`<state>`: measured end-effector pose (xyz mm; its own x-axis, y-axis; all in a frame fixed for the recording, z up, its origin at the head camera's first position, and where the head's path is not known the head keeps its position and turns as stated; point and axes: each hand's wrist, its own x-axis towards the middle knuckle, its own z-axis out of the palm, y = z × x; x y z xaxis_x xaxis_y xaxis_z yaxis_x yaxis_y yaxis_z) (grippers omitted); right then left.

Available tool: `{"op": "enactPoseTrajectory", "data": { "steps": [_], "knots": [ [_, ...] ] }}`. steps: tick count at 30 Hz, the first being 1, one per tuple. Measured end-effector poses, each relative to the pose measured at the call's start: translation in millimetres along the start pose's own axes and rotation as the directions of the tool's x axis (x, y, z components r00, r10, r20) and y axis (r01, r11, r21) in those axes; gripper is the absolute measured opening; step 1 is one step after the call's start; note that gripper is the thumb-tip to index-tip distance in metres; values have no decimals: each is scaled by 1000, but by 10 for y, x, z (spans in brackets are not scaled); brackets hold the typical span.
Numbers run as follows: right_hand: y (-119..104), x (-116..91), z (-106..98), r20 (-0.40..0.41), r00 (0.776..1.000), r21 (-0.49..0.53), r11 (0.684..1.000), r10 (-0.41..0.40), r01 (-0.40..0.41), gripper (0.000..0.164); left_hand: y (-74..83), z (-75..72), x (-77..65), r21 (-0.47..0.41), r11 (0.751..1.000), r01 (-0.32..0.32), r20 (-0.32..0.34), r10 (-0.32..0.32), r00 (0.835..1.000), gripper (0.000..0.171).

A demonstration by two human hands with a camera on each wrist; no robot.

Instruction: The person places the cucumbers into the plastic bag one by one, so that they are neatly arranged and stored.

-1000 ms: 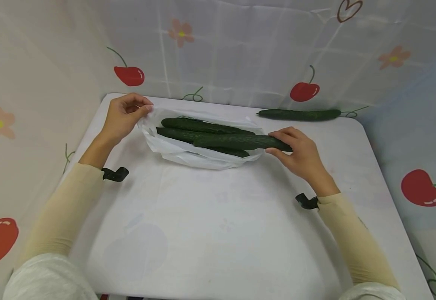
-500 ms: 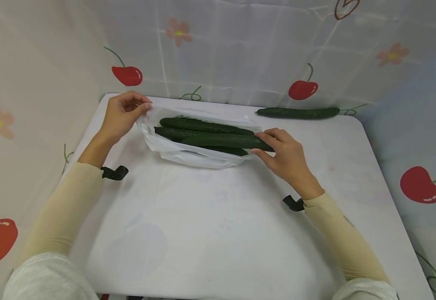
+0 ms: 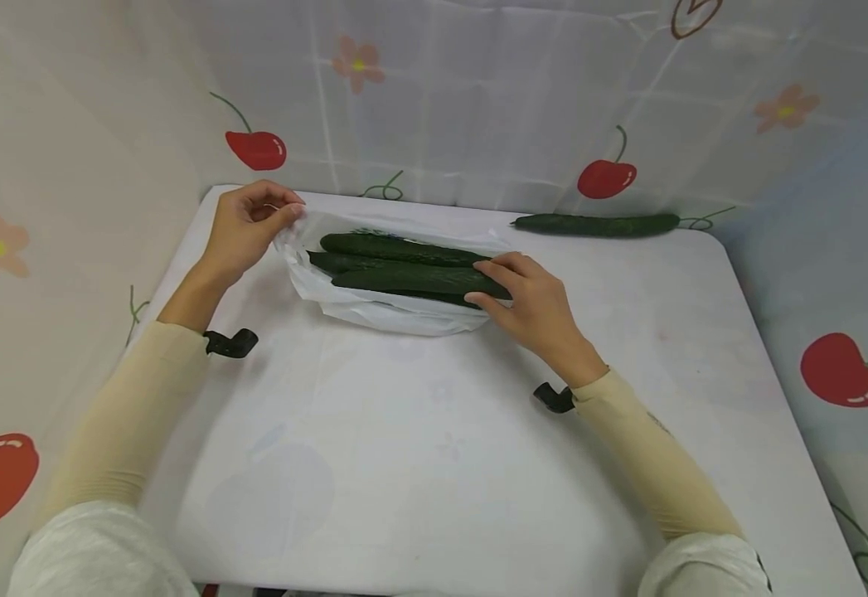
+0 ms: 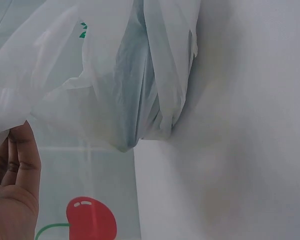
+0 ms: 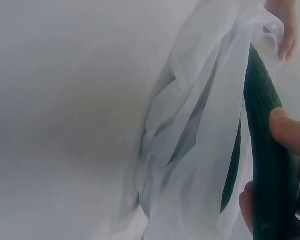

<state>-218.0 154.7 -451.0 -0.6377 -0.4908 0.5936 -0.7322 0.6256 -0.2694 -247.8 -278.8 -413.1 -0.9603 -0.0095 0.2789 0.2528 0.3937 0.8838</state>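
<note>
A white plastic bag lies at the back of the table with its mouth open upward and several dark green cucumbers inside. My left hand pinches the bag's left edge between thumb and fingers; the left wrist view also has this hand at the thin plastic. My right hand grips the right end of the uppermost cucumber, which lies over the others within the bag. In the right wrist view the thumb and fingers close round that cucumber, beside the bag's wall.
A single cucumber lies at the table's back right edge, outside the bag. The white table has rounded corners. Printed curtains with cherries and flowers hang close behind and at both sides.
My right hand has moved left, sliding the uppermost cucumber further left over the others into the bag. The left hand has kept its hold on the bag's edge, nearly still.
</note>
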Motion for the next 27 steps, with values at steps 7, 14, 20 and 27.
{"op": "enactPoseTrajectory", "data": {
  "steps": [7, 14, 20, 27],
  "knots": [
    [-108, 109, 101, 61, 997, 16, 999, 48, -49, 48, 2, 23, 24, 5, 1000, 0, -1, 0, 1000, 16],
    [-194, 199, 183, 111, 991, 5, 997, 76, -77, 48, 25, 46, 31, 4, 1000, -3, -5, 3, 1000, 15],
    [-229, 270, 178, 207, 973, 13, 994, 102, -107, 48, 48, 52, 20, -24, 1000, -4, -5, 4, 1000, 15],
    [-128, 280, 98, 391, 917, 72, 991, 74, -111, 53, 42, 62, 40, -8, 1000, 3, -15, -3, 1000, 16]
  ]
}}
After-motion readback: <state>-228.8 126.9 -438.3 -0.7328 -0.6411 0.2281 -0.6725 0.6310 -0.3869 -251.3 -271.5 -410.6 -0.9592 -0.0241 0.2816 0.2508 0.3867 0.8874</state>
